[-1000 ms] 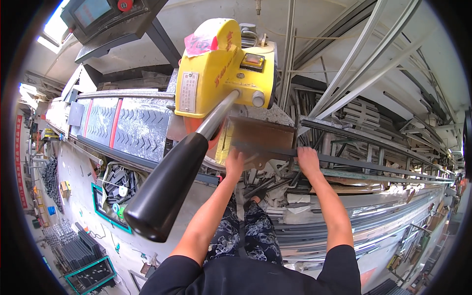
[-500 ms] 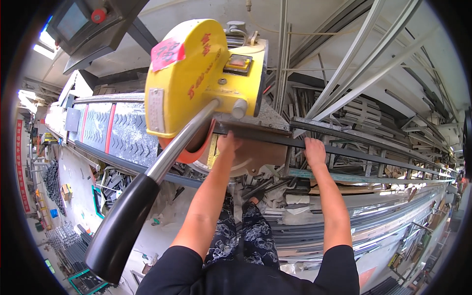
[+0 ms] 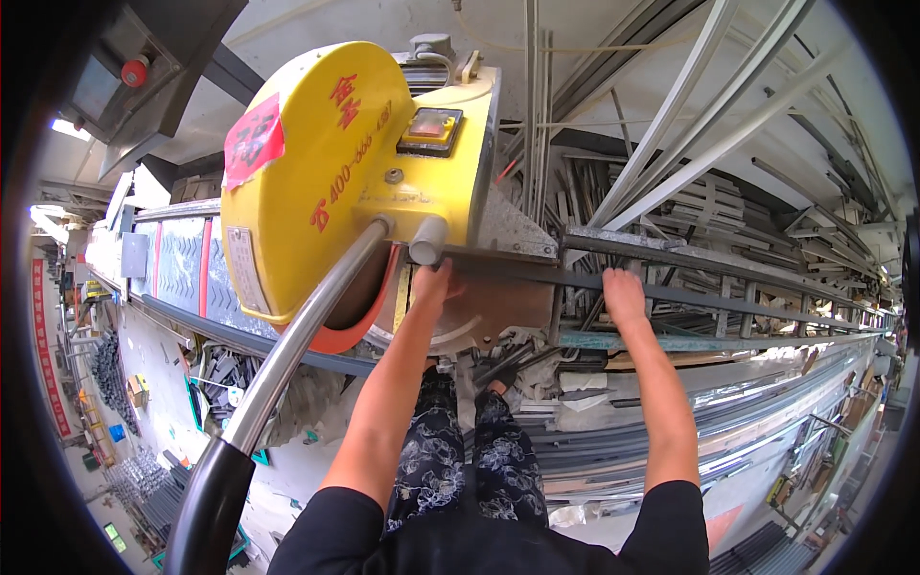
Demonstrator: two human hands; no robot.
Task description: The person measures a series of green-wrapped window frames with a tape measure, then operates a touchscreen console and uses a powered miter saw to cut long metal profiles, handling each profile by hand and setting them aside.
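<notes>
A long dark metal profile lies along the support rack and reaches left across the saw's base plate. My left hand is closed on the profile's left part, beside the orange blade guard; some of its fingers are hidden. Farther right, my right hand grips the same profile from above, its fingers curled over it. Over my left hand stands the yellow saw head of a cut-off saw. Its steel lever with a black grip slants down toward the lower left, with neither hand on it.
The rack runs off to the right, with stacked metal profiles behind it and more long lengths below. Several tall profiles lean at the back. A control box with a red button hangs at the upper left.
My view has shifted, so the saw head appears larger and farther left. Both hands stay on the profile, the left beside the guard and the right farther along the bar.
</notes>
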